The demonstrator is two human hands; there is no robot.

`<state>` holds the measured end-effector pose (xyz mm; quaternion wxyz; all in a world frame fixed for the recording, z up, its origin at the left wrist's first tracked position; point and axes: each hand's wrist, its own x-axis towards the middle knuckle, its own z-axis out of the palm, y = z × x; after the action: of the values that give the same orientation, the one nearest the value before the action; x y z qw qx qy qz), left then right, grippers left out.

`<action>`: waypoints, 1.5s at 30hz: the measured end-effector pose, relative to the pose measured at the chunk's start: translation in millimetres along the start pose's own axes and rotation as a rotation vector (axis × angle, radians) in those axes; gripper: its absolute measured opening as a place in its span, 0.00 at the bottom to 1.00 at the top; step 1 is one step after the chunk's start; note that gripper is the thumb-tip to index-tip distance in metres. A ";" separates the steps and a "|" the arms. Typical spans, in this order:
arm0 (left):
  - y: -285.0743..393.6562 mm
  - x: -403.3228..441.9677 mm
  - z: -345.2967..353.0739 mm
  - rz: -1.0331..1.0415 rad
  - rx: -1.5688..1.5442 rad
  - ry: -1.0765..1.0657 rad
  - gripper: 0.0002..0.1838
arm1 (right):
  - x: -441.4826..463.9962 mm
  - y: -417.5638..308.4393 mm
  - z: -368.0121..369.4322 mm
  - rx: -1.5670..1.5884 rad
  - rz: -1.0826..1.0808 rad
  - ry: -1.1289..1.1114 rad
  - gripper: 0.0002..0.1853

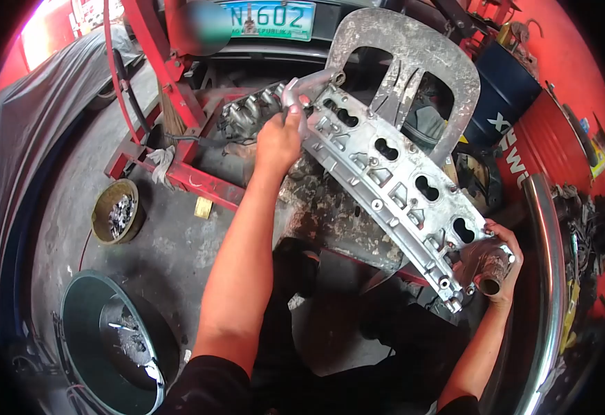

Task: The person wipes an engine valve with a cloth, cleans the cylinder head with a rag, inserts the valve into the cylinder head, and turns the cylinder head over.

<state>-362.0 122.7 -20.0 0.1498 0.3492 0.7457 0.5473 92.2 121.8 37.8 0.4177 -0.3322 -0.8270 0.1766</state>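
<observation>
A long silver metal engine part [385,176] with several dark oval openings lies tilted from upper left to lower right over a worn, dirty plastic chair [358,218]. My left hand [280,142] is closed round the grey bent pipe [295,93] at the part's upper left end. At the lower right end, my right hand [508,259] wraps round the brownish housing with a round open outlet [486,268]; most of its fingers are hidden behind it. Beyond my left hand sits another metal part with curved tubes [250,111].
A red metal frame [202,183] stands behind and left of the chair. On the floor at left are a small bowl of metal bits [98,220] and a large dark tub [78,332]. At right are a shiny pipe [548,277], a blue drum [503,90] and a red drum [548,138].
</observation>
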 end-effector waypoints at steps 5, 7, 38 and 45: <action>-2.8 -3.8 -1.5 -0.032 -0.280 -0.127 0.30 | -3.8 -5.0 -3.1 -0.092 0.022 0.014 0.52; 3.7 -9.4 -6.7 -0.022 -0.238 -0.069 0.31 | -2.5 6.5 -2.9 -0.002 0.023 -0.005 0.53; 45.1 -26.2 31.3 0.185 -0.401 0.044 0.21 | -4.2 55.2 -53.4 0.635 0.482 -0.206 0.55; 59.7 -26.0 26.2 0.194 -0.422 -0.031 0.19 | 1.8 51.2 -48.1 0.691 0.497 -0.177 0.60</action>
<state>-306.4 132.9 21.6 0.1775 0.3885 0.5755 0.6974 150.9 160.4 38.0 0.3767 -0.3454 -0.6470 0.5658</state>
